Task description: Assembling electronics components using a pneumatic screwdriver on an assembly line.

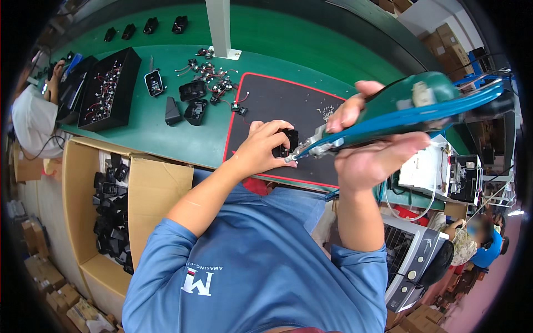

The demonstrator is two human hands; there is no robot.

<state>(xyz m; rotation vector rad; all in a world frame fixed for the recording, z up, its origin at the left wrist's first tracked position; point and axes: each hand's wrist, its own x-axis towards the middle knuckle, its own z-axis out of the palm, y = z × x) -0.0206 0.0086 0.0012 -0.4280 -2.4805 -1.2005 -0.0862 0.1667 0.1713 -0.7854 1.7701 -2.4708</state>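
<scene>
My left hand (263,145) grips a small black plastic housing (286,143) over the black mat with a red border (265,100). In my right hand (363,152) is a green power screwdriver (397,102) with a blue hose along its body. The tool lies tilted, and its metal tip (294,155) points at the housing, close beside my left fingertips. Whether the tip touches the housing I cannot tell. Many tiny screws (327,112) lie scattered on the mat beyond the tool.
Left of the mat lie wired circuit boards (211,75) and open black housings (194,102). A black bin (108,89) holds more wired parts. Below the bench edge stands a cardboard box (158,183) of black parts. A white machine (427,169) stands right; another person's hand (56,72) shows far left.
</scene>
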